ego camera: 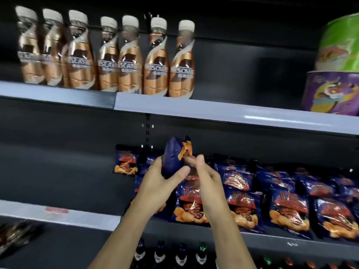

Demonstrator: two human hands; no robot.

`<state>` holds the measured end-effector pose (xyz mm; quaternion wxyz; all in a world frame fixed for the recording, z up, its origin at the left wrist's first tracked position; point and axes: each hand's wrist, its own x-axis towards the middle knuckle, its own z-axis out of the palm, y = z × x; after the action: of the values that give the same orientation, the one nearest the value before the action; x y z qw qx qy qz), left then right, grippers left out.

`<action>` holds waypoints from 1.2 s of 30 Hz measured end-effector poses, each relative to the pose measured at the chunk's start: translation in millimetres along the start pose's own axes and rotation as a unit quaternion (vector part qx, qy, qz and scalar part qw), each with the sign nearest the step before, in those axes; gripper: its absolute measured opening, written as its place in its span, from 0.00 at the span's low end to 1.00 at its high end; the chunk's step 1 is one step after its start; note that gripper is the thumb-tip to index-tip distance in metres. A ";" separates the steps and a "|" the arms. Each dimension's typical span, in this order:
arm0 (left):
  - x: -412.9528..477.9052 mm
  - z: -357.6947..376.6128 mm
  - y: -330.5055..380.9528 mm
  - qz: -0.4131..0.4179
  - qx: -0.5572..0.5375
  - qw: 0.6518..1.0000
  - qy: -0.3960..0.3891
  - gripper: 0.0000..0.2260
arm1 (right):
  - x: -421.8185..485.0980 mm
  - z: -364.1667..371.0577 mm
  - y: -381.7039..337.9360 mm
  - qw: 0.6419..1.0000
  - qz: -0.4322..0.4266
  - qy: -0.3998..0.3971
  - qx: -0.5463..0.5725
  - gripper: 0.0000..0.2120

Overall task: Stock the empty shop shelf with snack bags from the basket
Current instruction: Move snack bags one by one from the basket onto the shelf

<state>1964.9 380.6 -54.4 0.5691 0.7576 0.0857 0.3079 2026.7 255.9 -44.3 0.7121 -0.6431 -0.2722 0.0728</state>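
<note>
**Slip and topple risks while a bag is held above the shelf**

One snack bag [172, 156] is held in the air above the middle shelf [83, 216], at the left end of the stocked rows [242, 206] and turned edge-on to the camera. It is wrapped from the left by the left grip [161, 183], with fingers and thumb curled round its body. Its orange-printed front is pinched near the top by the right grip [207, 171].

The film looks slick and air-puffed, so the bag could be squeezed out of the hold if it is pressed harder or released unevenly. The forearms are stretched over the front row, and the upright bags there could be brushed and tipped against each other. A puffy bag set down on a narrow base could also fall forward off the shelf edge.

The bag is seen as dark blue and glossy, with orange snack pictures and a red panel, like the lone bag [125, 160] standing at the back. The basket is not in view.
</note>
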 end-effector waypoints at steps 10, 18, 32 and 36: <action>19.0 -39.6 -18.2 -0.080 -0.235 0.969 0.003 0.19 | 17.2 14.7 12.5 1.000 0.019 0.009 0.007 0.17; 43.1 -77.7 -35.2 -0.026 -0.205 0.978 0.024 0.29 | 29.4 10.9 16.2 0.994 0.017 -0.030 -0.100 0.11; 60.0 -87.6 -54.2 -0.107 -0.201 0.973 -0.030 0.24 | 40.5 43.5 37.5 0.997 0.080 0.009 0.019 0.39; 63.0 -90.2 -66.8 -0.143 -0.248 0.957 -0.035 0.19 | 44.9 45.6 43.8 0.996 0.084 0.032 -0.019 0.17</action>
<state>1978.9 506.5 -77.7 0.7801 0.5825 0.0936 0.2084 2053.4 323.3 -71.8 0.6995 -0.6789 -0.1958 0.1071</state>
